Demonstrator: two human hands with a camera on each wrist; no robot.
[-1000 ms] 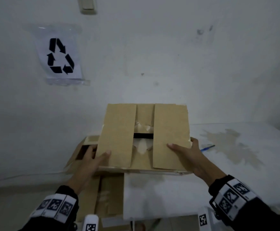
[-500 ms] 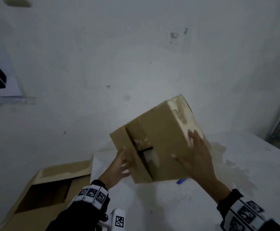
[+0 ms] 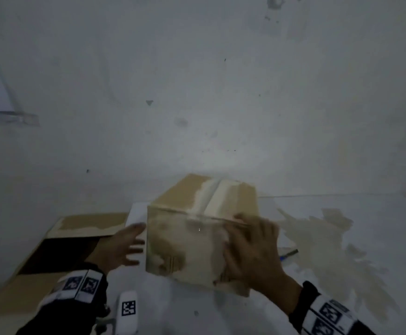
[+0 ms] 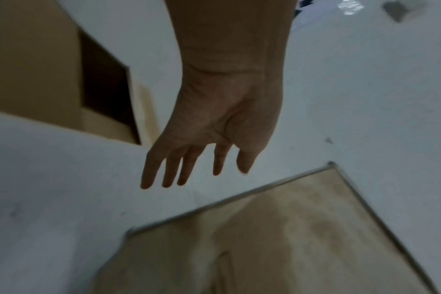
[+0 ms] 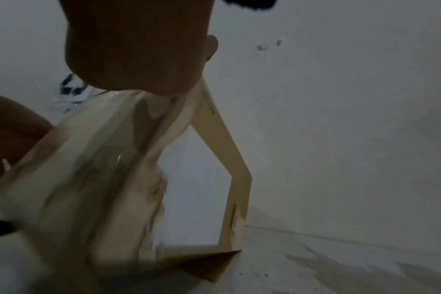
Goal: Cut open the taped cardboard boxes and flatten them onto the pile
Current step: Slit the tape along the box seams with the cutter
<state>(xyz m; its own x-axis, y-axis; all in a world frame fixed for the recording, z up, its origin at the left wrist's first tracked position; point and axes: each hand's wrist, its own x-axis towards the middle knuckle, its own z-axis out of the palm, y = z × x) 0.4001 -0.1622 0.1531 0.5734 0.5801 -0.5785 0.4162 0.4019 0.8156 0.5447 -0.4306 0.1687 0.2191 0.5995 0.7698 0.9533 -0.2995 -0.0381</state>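
Note:
A brown cardboard box (image 3: 187, 240) stands on the white table (image 3: 342, 274), with a pale taped seam (image 3: 211, 197) running across its top. My right hand (image 3: 250, 240) lies flat on the box's near right face, fingers spread. My left hand (image 3: 129, 245) hovers just left of the box with straight, spread fingers and holds nothing. In the left wrist view the left hand (image 4: 189, 171) hangs above the box (image 4: 290, 238), apart from it. In the right wrist view the right hand (image 5: 139, 49) presses on the box (image 5: 88, 175); its fingers are hidden.
A large open cardboard box (image 3: 59, 252) sits low at the left, beside the table's edge. A blue pen-like tool (image 3: 288, 253) lies on the table just right of the box. Brownish stains (image 3: 322, 238) mark the table at the right. A wall stands close behind.
The box was held up and tilted between both hands; now it stands on the table with the taped seam up. My left hand has come off it. My right hand has shifted to its near face.

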